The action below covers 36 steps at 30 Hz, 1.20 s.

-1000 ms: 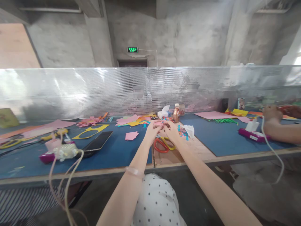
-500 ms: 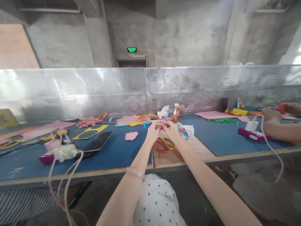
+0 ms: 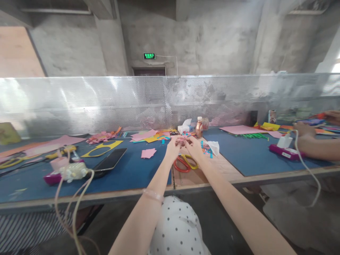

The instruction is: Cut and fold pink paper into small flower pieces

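Observation:
My left hand [image 3: 174, 147] and my right hand [image 3: 193, 147] meet fingertip to fingertip over the table. Between them they pinch a small piece of pink paper [image 3: 182, 139], mostly covered by the fingers. Below my hands lie scissors [image 3: 183, 166] with red and yellow handles. To the left rests a small stack of pink paper pieces [image 3: 148, 153]. Just right of my right hand are blue and coloured scraps [image 3: 207, 150] and a crumpled white tissue [image 3: 214, 147].
A brown bottle [image 3: 199, 127] and a tissue pack [image 3: 184, 127] stand behind my hands. On the left are a black phone [image 3: 111, 161], a power strip [image 3: 53, 179] with cables and cut yellow paper [image 3: 113, 145]. A co-worker's hand [image 3: 305, 130] is at the far right.
My hands stay in nearly the same place, still pinching the pink paper. At the far right, the co-worker's hands have moved apart, one shifting farther right and back.

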### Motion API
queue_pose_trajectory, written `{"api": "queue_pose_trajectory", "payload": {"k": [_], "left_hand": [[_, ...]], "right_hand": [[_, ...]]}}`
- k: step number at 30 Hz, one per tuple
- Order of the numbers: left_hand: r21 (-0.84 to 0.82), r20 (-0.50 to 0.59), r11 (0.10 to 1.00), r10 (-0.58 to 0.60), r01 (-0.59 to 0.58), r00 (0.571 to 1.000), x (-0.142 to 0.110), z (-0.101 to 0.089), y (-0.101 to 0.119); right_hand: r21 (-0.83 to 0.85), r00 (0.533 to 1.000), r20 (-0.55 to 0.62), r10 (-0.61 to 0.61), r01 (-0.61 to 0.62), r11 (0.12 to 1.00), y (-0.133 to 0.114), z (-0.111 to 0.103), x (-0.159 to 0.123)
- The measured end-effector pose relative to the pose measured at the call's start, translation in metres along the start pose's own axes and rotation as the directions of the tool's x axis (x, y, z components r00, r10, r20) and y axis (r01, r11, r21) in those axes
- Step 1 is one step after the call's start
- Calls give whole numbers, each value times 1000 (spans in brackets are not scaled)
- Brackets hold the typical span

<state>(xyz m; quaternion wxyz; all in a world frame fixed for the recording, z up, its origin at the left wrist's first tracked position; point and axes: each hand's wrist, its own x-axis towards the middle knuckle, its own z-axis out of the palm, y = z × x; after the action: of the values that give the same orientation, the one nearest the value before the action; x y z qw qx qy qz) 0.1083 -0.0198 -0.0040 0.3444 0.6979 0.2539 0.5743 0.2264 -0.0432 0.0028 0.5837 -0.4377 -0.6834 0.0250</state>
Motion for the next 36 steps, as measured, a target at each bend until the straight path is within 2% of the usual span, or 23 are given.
{"api": "queue_pose_trajectory", "payload": {"k": [6,16,20,25,29,33,36], "left_hand": [[3,-7,1000,-6,6,1000,-1,2,2],[117,-8,992,39,-38,999,-3,2,3],[100,-27,995,2,1,1000,-3,3,3],[23,-42,997,-68,69,997,-4,2,8],[-83,-74,990,-124,117,990,-5,1,16],[-247,-124,941,-269,232,955,-6,0,19],[-375,-130,891,-322,254,938,-5,0,18]], "right_hand": [[8,1000,-12,-16,16,1000,-3,-1,0],[10,1000,-10,-9,9,1000,-5,-3,0],[8,1000,-19,8,-8,1000,-3,-2,1],[0,1000,-3,-13,13,1000,-1,-1,0],[40,999,25,23,-24,999,2,1,-1],[57,998,-23,65,-63,996,4,2,-1],[43,998,-19,56,-55,998,4,3,-1]]}}
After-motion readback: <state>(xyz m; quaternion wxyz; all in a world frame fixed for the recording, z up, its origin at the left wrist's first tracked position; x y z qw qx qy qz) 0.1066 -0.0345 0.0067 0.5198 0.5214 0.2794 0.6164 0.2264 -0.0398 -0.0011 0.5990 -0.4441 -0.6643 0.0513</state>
